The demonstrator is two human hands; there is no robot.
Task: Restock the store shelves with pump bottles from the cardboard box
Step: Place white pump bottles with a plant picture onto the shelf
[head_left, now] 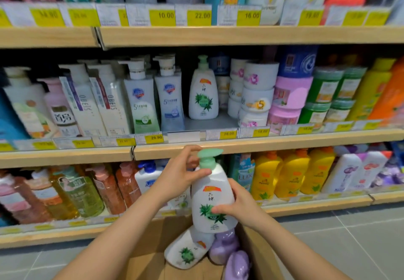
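I hold a white pump bottle (pixel 211 199) with a green pump head and an aloe label upright above the cardboard box (pixel 260 255). My left hand (pixel 181 175) grips its neck and pump. My right hand (pixel 236 205) wraps the lower body from the right. A matching white bottle (pixel 203 93) stands alone on the middle shelf (pixel 262 143), with bare shelf in front of it. Inside the box lie another white aloe bottle (pixel 185 252) and two purple bottles (pixel 225 247).
Three wooden shelves carry packed rows of bottles and jars with yellow price tags (pixel 162 16). White pump bottles (pixel 143 100) stand left of the gap, stacked white jars (pixel 255 96) right of it. Grey tiled floor (pixel 349 236) lies to the right.
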